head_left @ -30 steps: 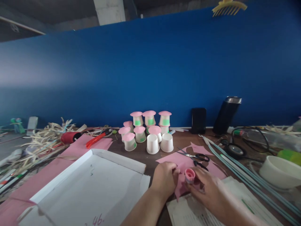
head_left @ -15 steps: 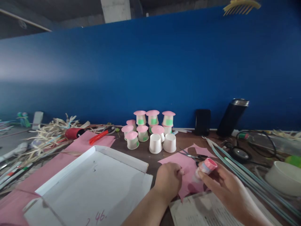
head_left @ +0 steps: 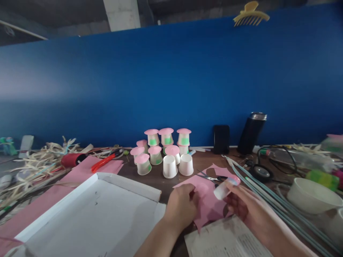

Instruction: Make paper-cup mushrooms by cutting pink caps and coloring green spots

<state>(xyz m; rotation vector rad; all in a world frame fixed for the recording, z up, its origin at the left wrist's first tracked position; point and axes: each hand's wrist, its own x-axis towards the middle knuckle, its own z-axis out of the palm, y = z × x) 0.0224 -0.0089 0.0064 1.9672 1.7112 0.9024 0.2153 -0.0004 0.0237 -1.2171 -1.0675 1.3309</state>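
My right hand (head_left: pixel 242 207) holds a small white tube with a pink cap (head_left: pixel 224 188), lifted and tilted over a pink paper sheet (head_left: pixel 207 203). My left hand (head_left: pixel 182 206) rests on the left part of that sheet, its fingers curled and pressing the paper down. Black-handled scissors (head_left: pixel 211 177) lie on the far edge of the pink sheet, just beyond both hands. Behind them stands a cluster of small white paper cups (head_left: pixel 163 151), several topped with pink discs and marked with green patches; two plain white cups stand upside down at the front.
A shallow white cardboard tray (head_left: pixel 88 214) lies at the left front, on pink paper (head_left: pixel 77 175). Printed paper (head_left: pixel 222 239) lies under my right wrist. Straw strips and red pliers (head_left: pixel 103 162) clutter the left. Long grey rods (head_left: pixel 270 200), a white bowl (head_left: pixel 312 196), a black flask (head_left: pixel 249 132) and cables occupy the right.
My right hand has lifted the pink-capped tube off the pink sheet and tipped it sideways. My left hand stays on the paper. The view has shifted slightly.
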